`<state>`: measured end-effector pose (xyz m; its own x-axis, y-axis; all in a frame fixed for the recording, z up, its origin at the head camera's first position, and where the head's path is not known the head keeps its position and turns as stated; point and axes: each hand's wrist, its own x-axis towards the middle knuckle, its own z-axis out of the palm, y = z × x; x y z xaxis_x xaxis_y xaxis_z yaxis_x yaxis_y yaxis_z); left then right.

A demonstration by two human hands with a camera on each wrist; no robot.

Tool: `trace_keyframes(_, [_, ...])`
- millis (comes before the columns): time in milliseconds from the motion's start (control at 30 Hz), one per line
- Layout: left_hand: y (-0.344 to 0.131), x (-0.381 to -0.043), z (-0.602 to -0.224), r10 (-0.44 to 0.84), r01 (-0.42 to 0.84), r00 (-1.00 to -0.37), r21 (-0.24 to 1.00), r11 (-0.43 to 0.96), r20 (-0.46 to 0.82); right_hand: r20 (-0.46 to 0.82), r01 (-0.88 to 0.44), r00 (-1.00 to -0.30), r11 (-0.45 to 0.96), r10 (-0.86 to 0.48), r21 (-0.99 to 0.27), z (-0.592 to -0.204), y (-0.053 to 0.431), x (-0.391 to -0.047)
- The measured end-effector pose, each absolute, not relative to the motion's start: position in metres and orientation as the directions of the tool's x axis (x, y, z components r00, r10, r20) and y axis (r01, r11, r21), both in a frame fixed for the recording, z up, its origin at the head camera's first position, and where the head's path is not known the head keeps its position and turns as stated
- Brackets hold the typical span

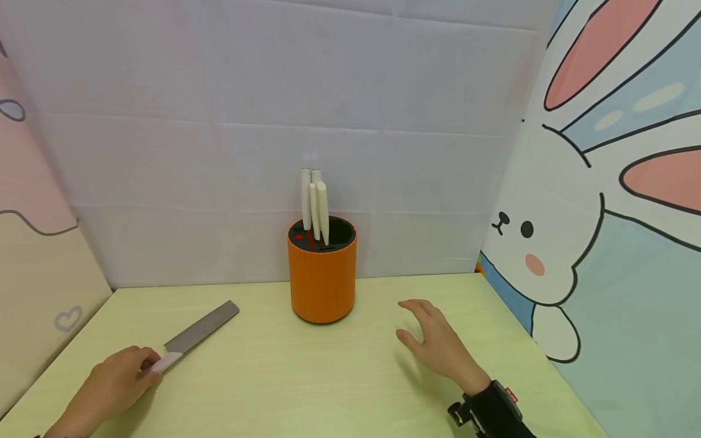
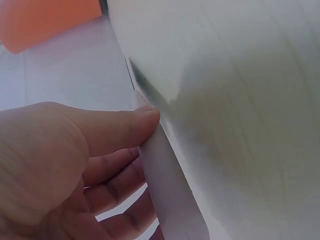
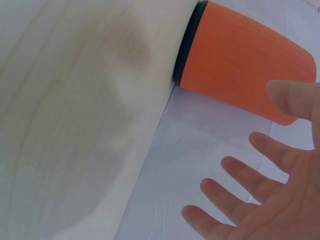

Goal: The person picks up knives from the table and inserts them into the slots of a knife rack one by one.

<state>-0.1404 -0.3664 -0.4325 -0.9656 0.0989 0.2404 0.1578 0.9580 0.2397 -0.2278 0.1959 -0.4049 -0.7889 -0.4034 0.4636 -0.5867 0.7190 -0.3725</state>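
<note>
A cleaver [image 1: 202, 326] with a broad grey blade and a white handle [image 2: 172, 185] lies low over the left of the table. My left hand [image 1: 112, 383] grips that handle between thumb and fingers; the blade points away toward the back right. In the left wrist view the thumb [image 2: 122, 129] presses on the handle's side. An orange round knife block [image 1: 322, 283] stands upright at the table's back middle, with several white-handled knives [image 1: 314, 207] in its black top. My right hand [image 1: 435, 340] hovers to the right of the block, fingers spread and holding nothing.
The pale wooden table [image 1: 306, 377] meets a white cloth backdrop [image 1: 219, 170] behind the block. A wall panel with a rabbit drawing [image 1: 547, 243] borders the right side, and a pink and cream panel [image 1: 38, 292] the left. A black wrist device [image 1: 493, 407] is on the right wrist.
</note>
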Motion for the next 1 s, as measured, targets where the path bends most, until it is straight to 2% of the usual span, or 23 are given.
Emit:
trace_keyframes(267, [-0.346, -0.134, -0.429, 0.163, 0.225, -0.946, 0.206, 0.952, 0.279, 0.466, -0.59, -0.786, 0.718, -0.405, -0.37, -0.406, 0.198, -0.228])
trace_keyframes(500, [-0.324, -0.125, -0.431, 0.289, 0.383, -0.869, 0.177, 0.907, 0.402, 0.464, -0.597, -0.783, 0.708, -0.414, -0.377, -0.405, 0.198, -0.228])
trace_keyframes(1000, [-0.271, -0.129, -0.428, 0.456, 0.561, -0.794, 0.194, 0.805, 0.402, 0.464, -0.597, -0.784, 0.705, -0.411, -0.384, -0.403, 0.197, -0.226])
